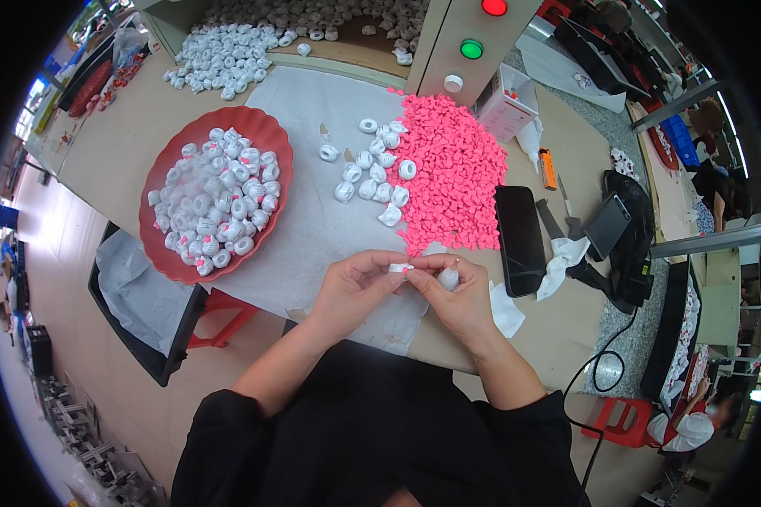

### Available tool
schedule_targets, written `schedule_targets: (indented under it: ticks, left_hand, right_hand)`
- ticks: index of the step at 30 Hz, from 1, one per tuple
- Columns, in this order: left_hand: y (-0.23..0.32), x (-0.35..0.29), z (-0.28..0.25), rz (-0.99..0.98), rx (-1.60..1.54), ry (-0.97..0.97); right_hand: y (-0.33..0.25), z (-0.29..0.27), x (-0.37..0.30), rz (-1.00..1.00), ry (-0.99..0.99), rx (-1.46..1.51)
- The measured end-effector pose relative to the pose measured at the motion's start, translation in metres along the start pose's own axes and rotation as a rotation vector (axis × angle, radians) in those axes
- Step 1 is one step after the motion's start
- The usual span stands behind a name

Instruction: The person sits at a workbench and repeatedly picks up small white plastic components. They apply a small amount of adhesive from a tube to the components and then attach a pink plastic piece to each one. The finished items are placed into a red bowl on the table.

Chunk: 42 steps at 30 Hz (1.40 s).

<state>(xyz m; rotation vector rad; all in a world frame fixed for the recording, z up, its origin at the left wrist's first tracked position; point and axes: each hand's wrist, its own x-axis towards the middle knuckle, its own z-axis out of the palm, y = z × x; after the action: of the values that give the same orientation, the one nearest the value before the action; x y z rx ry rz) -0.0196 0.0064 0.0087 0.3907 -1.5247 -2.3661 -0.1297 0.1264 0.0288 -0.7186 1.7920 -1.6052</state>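
Note:
Both hands meet over the near edge of the work table. My left hand [347, 293] pinches a small white piece [400, 267] with a bit of pink on it. My right hand [467, 311] touches the same piece with its thumb and fingertip, and its curled fingers also hold a small white squeeze bottle [448, 279] with a thin tip. Just beyond the hands lies a wide heap of small pink pieces [452, 169]. Several loose white ring-shaped pieces [368, 173] lie along its left side on white paper [300, 169].
A red scalloped bowl [148, 241] full of white pieces, some with pink bits, stands at left. Right of the pink heap are a black phone [520, 241], an orange lighter [548, 169], a white box [507, 106] and crumpled tissue [562, 266]. Behind stands a machine with lit buttons [472, 49].

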Motion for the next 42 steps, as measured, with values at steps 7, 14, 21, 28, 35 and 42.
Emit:
schedule_targets:
  ticks: [7,14,21,28,35,42]
  left_hand:
    - [-0.002,0.001,0.000,-0.006,-0.037,0.056]
    - [-0.008,0.002,0.001,-0.010,-0.053,0.104]
    - [-0.007,0.004,0.002,0.001,-0.086,0.094]
    - [-0.010,0.005,0.001,-0.007,-0.085,0.099]
    - [-0.009,0.006,0.002,-0.008,-0.071,0.106]
    - [-0.006,0.005,0.002,-0.008,-0.079,0.080]
  right_hand:
    - [0.007,0.002,0.000,-0.222,-0.024,-0.101]
    - [0.009,0.007,-0.001,-0.462,0.022,-0.221]
    - [0.014,0.007,0.000,-0.502,0.040,-0.274]
    - [0.014,0.008,0.000,-0.502,0.044,-0.290]
    - [0.016,0.008,0.000,-0.524,0.048,-0.292]
    - [0.014,0.007,0.000,-0.461,0.033,-0.268]
